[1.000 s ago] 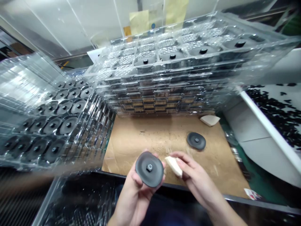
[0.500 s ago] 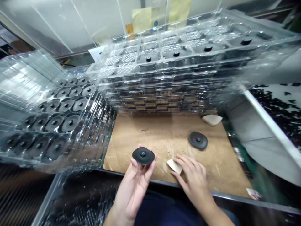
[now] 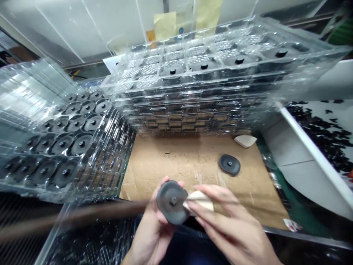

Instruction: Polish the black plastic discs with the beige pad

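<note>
My left hand (image 3: 153,228) holds a dark grey oval disc (image 3: 167,200) with a small knob at its centre, its face tilted up toward me. Pinched in the fingers of my right hand (image 3: 234,224) is a cream-coloured wedge-shaped pad (image 3: 201,200), perhaps a sponge. The pad's tip meets the disc's right edge. A second dark disc (image 3: 230,164) lies flat on the brown cardboard (image 3: 154,154), beyond my right hand. Another cream wedge (image 3: 245,141) rests near the cardboard's far right corner.
Stacked clear plastic trays (image 3: 190,82) rise behind the cardboard, with a few discs in the top one. On the left, another tray stack (image 3: 95,147) holds rows of discs. At right, a white-edged bin (image 3: 300,136) stands beside many small black pieces (image 3: 322,125).
My right hand has lifted the cream pad off the cardboard and brought it left against the disc. My left hand has tilted the disc and lowered it slightly toward me.
</note>
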A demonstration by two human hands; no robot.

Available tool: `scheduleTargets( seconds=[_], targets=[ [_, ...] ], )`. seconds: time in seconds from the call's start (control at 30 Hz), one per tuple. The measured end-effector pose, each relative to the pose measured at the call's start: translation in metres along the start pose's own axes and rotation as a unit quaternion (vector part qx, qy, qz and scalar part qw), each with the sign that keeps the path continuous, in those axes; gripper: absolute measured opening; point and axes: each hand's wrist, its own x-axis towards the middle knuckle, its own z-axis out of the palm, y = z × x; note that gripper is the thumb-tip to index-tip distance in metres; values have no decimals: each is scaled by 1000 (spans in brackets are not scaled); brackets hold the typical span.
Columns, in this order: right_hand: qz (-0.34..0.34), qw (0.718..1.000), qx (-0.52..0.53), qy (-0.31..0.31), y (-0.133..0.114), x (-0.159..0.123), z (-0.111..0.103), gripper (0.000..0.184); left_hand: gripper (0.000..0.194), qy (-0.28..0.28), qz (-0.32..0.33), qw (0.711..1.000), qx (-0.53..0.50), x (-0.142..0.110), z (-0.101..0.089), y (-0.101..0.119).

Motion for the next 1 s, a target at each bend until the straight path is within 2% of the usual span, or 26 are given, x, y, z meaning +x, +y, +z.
scheduleTargets(
  seconds=[0.3,0.43,0.57,0.67,0.77,0.87,1.0],
  targets=[
    [10,1000,-2,-18,-9,-5,1,35,50,-14,1,1000,10,-1,5,4],
    [14,1000,-21,17,-13,-3,3,33,50,-36,15,999,-13,-2,7,5],
    [-2,1000,-1,1,-15,-5,9,31,46,-19,41,999,5,-4,10,10],
    [13,1000,7,19,-14,-2,11,32,47,-15,38,999,9,-4,11,13],
    [17,1000,6,21,-15,3,12,34,49,-25,32,999,6,-4,9,14],
    [-7,1000,12,4,-17,4,13,31,50,-35,40,998,18,-3,4,14],
    [-8,999,-1,32,-15,5,15,32,50,-50,17,999,12,-1,-1,14]
  ],
)
